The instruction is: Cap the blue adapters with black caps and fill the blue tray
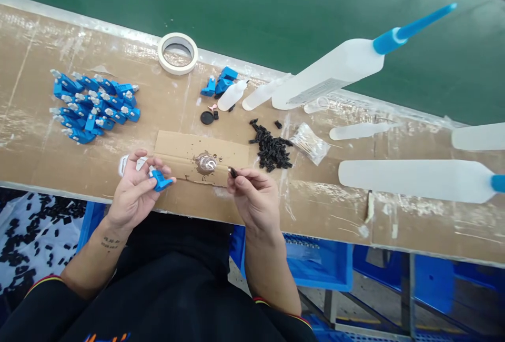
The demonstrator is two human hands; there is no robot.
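My left hand holds a blue plastic part with a small white piece at its end, gripped between thumb and fingers. In my right hand a small black piece is pinched at the fingertips. Between the hands, a small clear dome-shaped container rests on a strip of cardboard spotted with dark wet marks. A pile of small black pieces lies beyond my right hand. To the far left sits a cluster of blue parts with white ends.
A tape roll, a small white bottle and a black round cap lie toward the back. Large white bottles with blue nozzles and a bag of cotton swabs are rightward. Blue bins stand below the table edge.
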